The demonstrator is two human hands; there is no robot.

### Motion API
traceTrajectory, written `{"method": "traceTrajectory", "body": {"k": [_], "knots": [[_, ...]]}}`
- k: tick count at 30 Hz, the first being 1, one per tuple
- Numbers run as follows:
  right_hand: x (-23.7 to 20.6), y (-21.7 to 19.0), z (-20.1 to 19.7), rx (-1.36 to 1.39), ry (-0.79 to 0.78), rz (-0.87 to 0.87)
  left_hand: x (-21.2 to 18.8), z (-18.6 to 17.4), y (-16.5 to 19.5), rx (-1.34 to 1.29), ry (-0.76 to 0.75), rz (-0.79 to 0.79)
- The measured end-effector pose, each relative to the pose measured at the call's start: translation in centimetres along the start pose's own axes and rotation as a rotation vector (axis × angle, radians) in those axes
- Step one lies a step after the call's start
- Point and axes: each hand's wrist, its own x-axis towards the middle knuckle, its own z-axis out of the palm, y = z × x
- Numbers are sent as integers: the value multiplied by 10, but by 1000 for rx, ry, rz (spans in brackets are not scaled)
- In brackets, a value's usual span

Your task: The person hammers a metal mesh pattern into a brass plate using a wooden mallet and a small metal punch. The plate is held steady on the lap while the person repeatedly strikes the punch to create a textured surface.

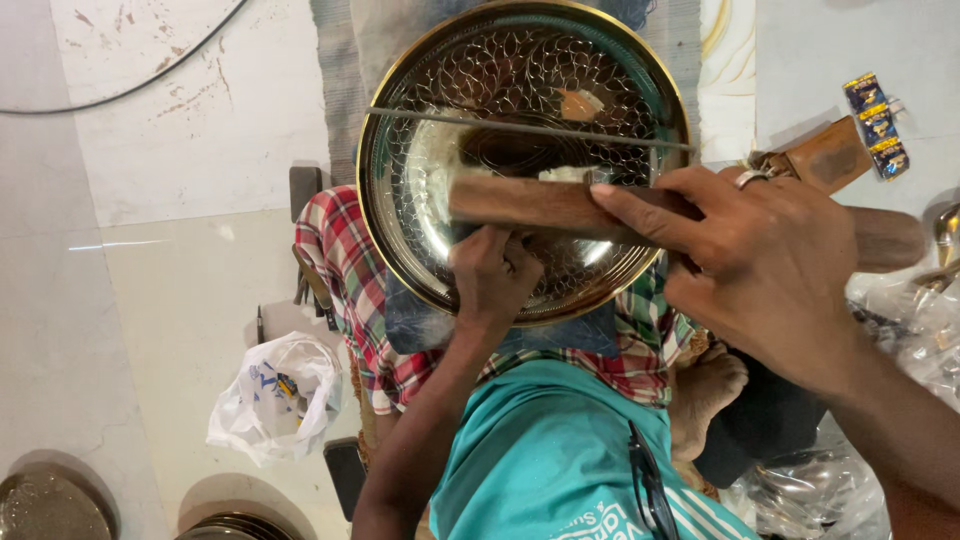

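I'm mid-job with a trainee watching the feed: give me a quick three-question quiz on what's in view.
1. True or false: the right hand grips a wooden tool across the brass plate.
2. Where does the left hand sit: at the plate's near rim, or on the white plastic bag?
3. What pattern covers the plate?

Key: 1 true. 2 at the near rim. 3 an engraved net of leaf-like cells.

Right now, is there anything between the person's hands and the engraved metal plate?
Nothing visible for the left hand: it rests directly on the engraved metal plate near its lower rim. The right hand does not touch the plate itself; it grips a wooden block that lies across the plate's face.
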Motion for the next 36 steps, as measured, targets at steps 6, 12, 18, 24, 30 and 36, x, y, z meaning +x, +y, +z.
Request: {"method": "traceTrajectory", "body": {"k": [6,12,18,24,30,36], "knots": [[-25,-8,13,239,91,224,25,-9,-23,21,-327,138],[-93,-20,74,490,310,475,62,-9,-27,53,-769,171],[-114,-19,135,999,538,803,24,-37,-7,-349,276,52],[-72,38,134,1119,596,656,-11,-51,-10,-512,513,-56],[-57,22,141,877,550,566,16,-65,-39,-526,453,95],[-77,-53,157,734,380,647,94,-86,-74,-329,280,321]]}}
